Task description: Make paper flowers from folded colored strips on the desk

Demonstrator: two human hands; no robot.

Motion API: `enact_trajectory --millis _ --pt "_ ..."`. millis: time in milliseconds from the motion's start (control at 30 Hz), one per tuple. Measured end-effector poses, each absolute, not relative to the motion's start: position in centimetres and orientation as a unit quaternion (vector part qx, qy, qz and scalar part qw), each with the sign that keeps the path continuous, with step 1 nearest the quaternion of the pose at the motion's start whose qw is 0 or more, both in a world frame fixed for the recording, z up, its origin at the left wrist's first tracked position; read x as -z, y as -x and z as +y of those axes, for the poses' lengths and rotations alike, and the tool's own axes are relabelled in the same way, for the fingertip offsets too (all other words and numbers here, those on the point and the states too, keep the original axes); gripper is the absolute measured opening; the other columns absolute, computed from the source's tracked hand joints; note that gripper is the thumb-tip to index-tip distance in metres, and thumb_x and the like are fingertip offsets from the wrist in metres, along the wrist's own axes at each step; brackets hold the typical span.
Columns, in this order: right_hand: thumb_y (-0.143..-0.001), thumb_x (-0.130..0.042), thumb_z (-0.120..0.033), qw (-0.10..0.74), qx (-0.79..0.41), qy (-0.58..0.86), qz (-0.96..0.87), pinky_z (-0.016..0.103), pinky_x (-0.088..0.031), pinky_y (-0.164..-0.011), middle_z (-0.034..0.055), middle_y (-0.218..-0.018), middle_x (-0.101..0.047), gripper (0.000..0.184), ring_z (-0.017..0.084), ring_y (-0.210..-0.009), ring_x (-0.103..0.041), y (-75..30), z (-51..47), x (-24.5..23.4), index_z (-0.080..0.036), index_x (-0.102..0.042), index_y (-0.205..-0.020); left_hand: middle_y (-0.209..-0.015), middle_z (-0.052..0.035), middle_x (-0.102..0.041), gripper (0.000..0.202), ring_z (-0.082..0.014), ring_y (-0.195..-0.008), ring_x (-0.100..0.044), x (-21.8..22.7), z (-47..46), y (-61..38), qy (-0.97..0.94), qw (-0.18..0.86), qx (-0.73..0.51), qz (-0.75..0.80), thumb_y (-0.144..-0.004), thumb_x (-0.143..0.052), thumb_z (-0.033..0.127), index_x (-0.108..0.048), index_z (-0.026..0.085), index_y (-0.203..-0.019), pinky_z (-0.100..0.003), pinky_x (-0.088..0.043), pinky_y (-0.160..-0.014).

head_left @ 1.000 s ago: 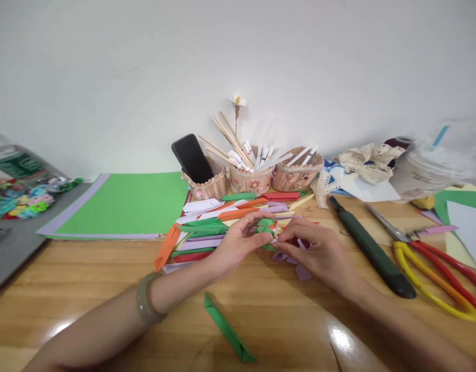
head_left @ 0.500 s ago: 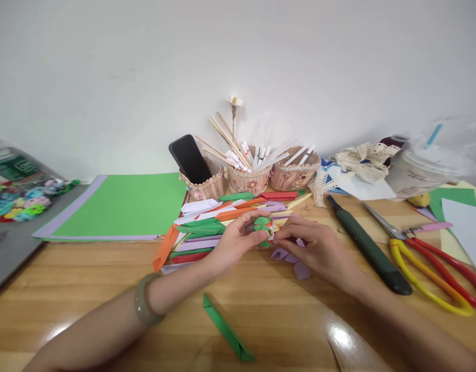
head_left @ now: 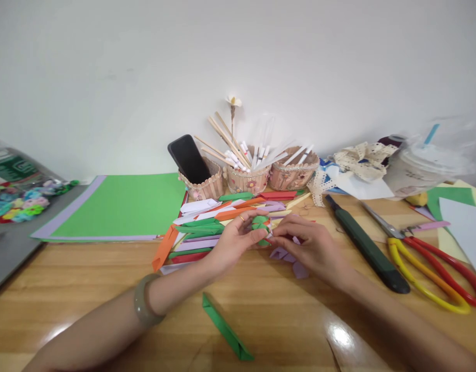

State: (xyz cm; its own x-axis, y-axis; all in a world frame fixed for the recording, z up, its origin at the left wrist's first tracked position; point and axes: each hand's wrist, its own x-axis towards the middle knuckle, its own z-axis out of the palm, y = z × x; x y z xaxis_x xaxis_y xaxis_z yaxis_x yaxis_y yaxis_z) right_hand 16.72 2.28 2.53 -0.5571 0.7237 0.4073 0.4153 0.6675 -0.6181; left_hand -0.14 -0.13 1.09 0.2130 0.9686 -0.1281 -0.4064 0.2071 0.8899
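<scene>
The pale wall (head_left: 238, 57) is plain, with faint marks at left, and rises behind a wood-grain counter (head_left: 144, 320), glossy enough to throw back light at the near left and near right. Three slatted holders (head_left: 247, 183) line its far edge; the left one bears a smartphone (head_left: 188, 159). At far left a green sheet (head_left: 125, 206) overlies a lilac one, beside a grey slab (head_left: 13, 258). At right lie a dark green cutter (head_left: 371, 248) and scissors (head_left: 399, 251) with yellow and red handles; beyond them are lace (head_left: 362, 156) and a lidded plastic cup (head_left: 414, 165).

Mid-counter, at the near edge of a spread of folded paper strips (head_left: 201, 243), the left hand (head_left: 235, 237) pinches a small green folded-paper piece (head_left: 260, 223) between thumb and fingers. The right hand (head_left: 313, 245) has its fingertips pressed together at the piece's right edge. One green strip (head_left: 227, 328) lies apart, near the front.
</scene>
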Motion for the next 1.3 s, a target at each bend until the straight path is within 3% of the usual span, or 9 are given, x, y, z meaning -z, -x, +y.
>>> enact_trajectory --millis 133,567,833,1100,1300 --pt "-0.085 -0.049 -0.018 0.312 -0.191 0.302 -0.880 0.025 -0.046 -0.062 0.0061 -0.077 -0.065 0.018 0.015 -0.071 -0.060 -17.1 2.7 -2.6 -0.018 -0.066 -0.082 -0.100 -0.0014 -0.056 0.032 -0.0105 -0.079 -0.054 -1.2 -0.1 0.2 -0.351 0.696 -0.508 0.366 -0.067 -0.070 0.025 -0.060 0.023 -0.098 -0.024 -0.049 -0.068" --pt "-0.076 -0.059 -0.015 0.300 -0.252 0.358 -0.847 0.023 -0.043 -0.056 0.0016 -0.067 -0.065 0.012 0.013 -0.062 -0.059 -17.1 2.1 -3.5 -0.019 -0.065 -0.067 -0.096 -0.0020 -0.057 0.032 -0.0138 -0.087 -0.052 -0.5 0.0 0.1 -0.428 0.668 -0.491 0.359 -0.067 -0.070 0.025 -0.062 0.022 -0.098 -0.025 -0.044 -0.076" --pt "-0.076 -0.061 -0.018 0.313 -0.209 0.356 -0.856 0.028 -0.041 -0.061 0.0025 -0.062 -0.063 0.016 0.016 -0.065 -0.055 -16.7 1.9 -3.5 -0.018 -0.063 -0.060 -0.100 -0.0012 -0.057 0.032 -0.0145 -0.093 -0.051 -0.4 0.2 0.3 -0.476 0.644 -0.488 0.348 -0.069 -0.069 0.024 -0.062 0.024 -0.100 -0.025 -0.040 -0.081" --pt "-0.080 -0.058 -0.019 0.346 -0.154 0.341 -0.861 0.028 -0.045 -0.060 0.0051 -0.069 -0.063 0.011 0.016 -0.066 -0.057 -16.6 1.8 -3.0 -0.017 -0.065 -0.072 -0.102 -0.0025 -0.054 0.033 -0.0131 -0.083 -0.053 -1.0 -0.1 0.2 -0.389 0.692 -0.488 0.363 -0.069 -0.068 0.030 -0.059 0.023 -0.100 -0.025 -0.048 -0.067" --pt "-0.081 -0.056 -0.016 0.376 -0.137 0.325 -0.857 0.027 -0.049 -0.060 0.0063 -0.074 -0.064 0.010 0.015 -0.068 -0.060 -16.7 1.7 -2.6 -0.016 -0.066 -0.081 -0.100 -0.0020 -0.053 0.035 -0.0123 -0.081 -0.054 -1.1 -0.2 -0.1 -0.355 0.705 -0.506 0.346 -0.069 -0.069 0.031 -0.057 0.022 -0.100 -0.024 -0.052 -0.065"
